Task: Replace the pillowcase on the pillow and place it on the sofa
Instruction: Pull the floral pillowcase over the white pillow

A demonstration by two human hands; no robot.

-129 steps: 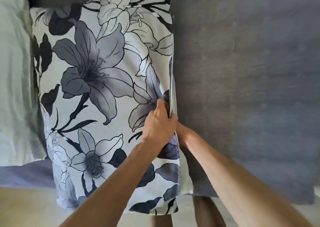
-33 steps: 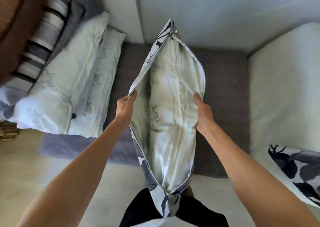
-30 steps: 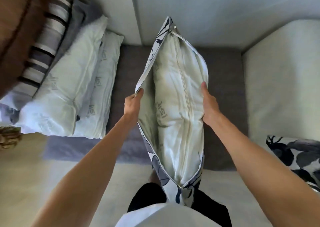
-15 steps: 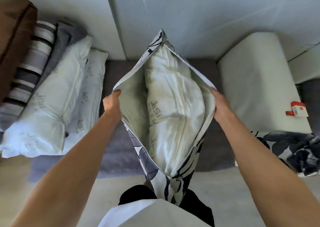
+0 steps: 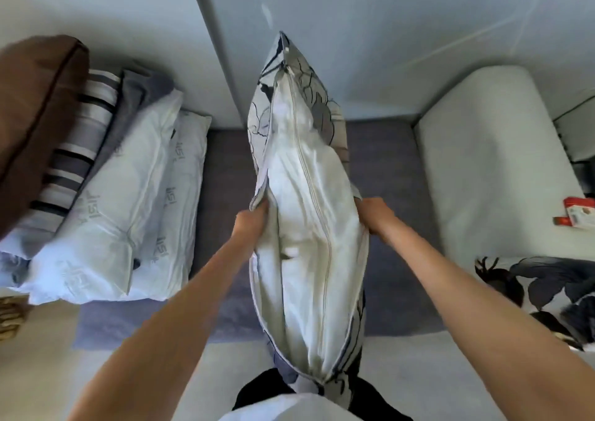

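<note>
Grey sofa seat [image 5: 386, 195] below. Upright between both arms: pillow [image 5: 309, 221] in floral pillowcase [image 5: 317, 108]. Left hand [image 5: 249, 227] and right hand [image 5: 375, 214] pinching opening edges. Best: peel both sides down evenly, pillow braced.

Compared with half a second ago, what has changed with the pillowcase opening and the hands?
The floral pillowcase opening, spread wide before, has narrowed around the white pillow. The left hand and right hand moved closer together. Both keep their grip on the edges; the pillow stays inside.
</note>
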